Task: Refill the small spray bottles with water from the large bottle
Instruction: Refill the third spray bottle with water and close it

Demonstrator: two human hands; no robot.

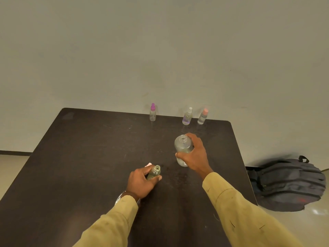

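Observation:
My left hand (140,182) grips a small clear bottle (155,172) with its top off and its mouth open, upright on the dark table (89,157). A pale pink cap (148,164) peeks out just behind that hand. My right hand (194,155) grips the large clear bottle (183,148), uncapped and upright, a little to the right and farther back. At the table's far edge stand three small spray bottles: one with a purple top (152,112), one with a clear top (187,116), one with a salmon top (202,117).
A dark backpack (288,184) lies on the floor to the right of the table. A plain wall rises right behind the table's far edge. The table's left half holds nothing.

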